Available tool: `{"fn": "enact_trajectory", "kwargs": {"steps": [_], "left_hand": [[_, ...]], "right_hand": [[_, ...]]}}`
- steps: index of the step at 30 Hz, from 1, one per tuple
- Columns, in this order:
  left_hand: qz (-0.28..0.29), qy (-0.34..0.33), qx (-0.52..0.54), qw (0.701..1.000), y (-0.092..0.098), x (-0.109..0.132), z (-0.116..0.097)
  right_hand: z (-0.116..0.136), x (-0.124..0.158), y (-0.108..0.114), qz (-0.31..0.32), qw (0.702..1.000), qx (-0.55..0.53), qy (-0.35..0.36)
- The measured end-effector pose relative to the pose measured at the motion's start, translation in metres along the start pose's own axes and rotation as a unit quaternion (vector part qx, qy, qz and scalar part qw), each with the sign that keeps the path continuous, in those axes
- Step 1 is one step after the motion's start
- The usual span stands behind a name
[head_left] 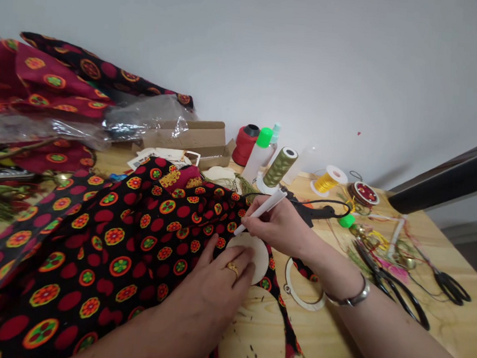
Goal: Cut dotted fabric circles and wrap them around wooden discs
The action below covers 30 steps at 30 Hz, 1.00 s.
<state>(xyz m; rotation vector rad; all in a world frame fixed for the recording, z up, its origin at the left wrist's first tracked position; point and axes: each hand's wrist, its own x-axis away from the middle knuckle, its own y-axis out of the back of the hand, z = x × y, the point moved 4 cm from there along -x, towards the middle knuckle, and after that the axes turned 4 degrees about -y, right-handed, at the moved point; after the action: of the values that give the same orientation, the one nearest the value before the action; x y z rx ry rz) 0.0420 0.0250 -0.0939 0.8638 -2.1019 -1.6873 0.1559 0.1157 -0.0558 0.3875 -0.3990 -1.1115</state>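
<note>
My left hand (pixel 217 280) lies flat, fingers stretched, pressing a round pale wooden disc (pixel 259 254) onto black fabric with red and orange circles (pixel 111 246). A gold ring shows on one finger. My right hand (pixel 278 224) pinches a white pen (pixel 261 211), its tip touching the fabric at the disc's upper left edge. A metal bracelet sits on my right wrist. A flat wooden ring (pixel 301 296) lies on the wooden table (pixel 374 347) just right of the disc.
Black scissors (pixel 396 290) and a second pair (pixel 448 284) lie at the right. Thread spools in red (pixel 245 144), olive (pixel 280 167) and yellow (pixel 328 181), a green-capped bottle (pixel 257 155), a cardboard box (pixel 200 139) and a black glue gun (pixel 317 211) stand behind. More patterned fabric (pixel 42 84) is heaped at left.
</note>
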Motion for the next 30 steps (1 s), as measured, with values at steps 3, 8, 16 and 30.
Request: {"fn": "enact_trajectory", "kwargs": {"steps": [3,8,16,30], "left_hand": [[-0.020,0.011,-0.013,1.000,-0.006,0.002,0.001],[-0.008,0.003,0.009,1.000,-0.010,0.005,0.001],[0.020,-0.003,0.021,1.000,-0.010,0.006,0.002],[0.011,-0.011,0.017,1.000,-0.004,0.006,0.000]], "right_hand": [[-0.003,-0.002,0.000,0.000,1.000,0.004,0.002],[-0.007,-0.001,0.007,-0.010,1.000,-0.008,-0.015],[-0.006,0.012,0.025,-0.053,0.997,-0.036,-0.033],[-0.015,0.053,0.029,-0.131,0.991,0.007,-0.020]]}}
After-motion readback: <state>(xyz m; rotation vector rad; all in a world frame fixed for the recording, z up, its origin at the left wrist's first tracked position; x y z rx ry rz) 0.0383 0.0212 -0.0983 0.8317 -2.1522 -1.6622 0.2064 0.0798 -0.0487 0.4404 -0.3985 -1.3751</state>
